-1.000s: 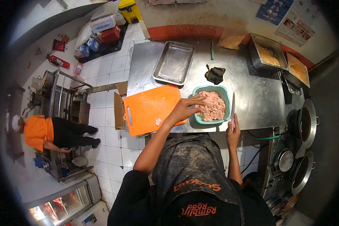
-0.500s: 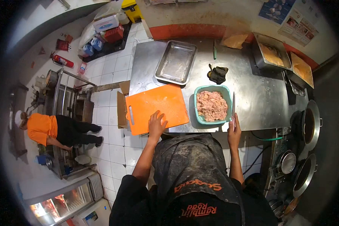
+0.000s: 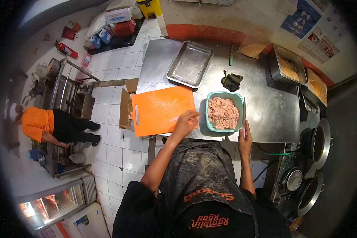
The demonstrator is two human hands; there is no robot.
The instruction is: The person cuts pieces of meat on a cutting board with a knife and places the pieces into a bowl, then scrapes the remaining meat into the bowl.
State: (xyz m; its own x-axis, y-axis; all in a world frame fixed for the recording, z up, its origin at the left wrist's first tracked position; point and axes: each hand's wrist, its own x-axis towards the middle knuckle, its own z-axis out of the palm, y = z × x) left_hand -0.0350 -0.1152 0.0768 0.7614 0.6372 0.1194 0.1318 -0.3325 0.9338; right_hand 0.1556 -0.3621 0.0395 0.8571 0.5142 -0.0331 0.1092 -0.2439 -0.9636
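My right hand [image 3: 245,135] grips a knife [image 3: 244,113] by its handle, the blade pointing away from me along the right side of a teal basin [image 3: 208,126]. Chopped pale pink raw meat [image 3: 223,113] fills the basin. Over the right edge of the orange cutting board [image 3: 158,107] is my left hand [image 3: 185,123], its fingers loosely bent toward the basin with nothing visible in them. A small pale scrap [image 3: 173,119] lies on the board beside that hand.
On the steel table [image 3: 269,115] are a metal tray [image 3: 190,63], a dark crumpled cloth [image 3: 231,81] and a green-handled knife [image 3: 231,55]. Deep metal pans [image 3: 287,65] stand back right; woks [image 3: 321,142] are at right. Another person [image 3: 39,125] in orange works at far left.
My left hand has lifted off the middle of the board and moved right toward the basin, uncovering the pale scrap. The right hand keeps the knife beside the basin. The view has shifted slightly.
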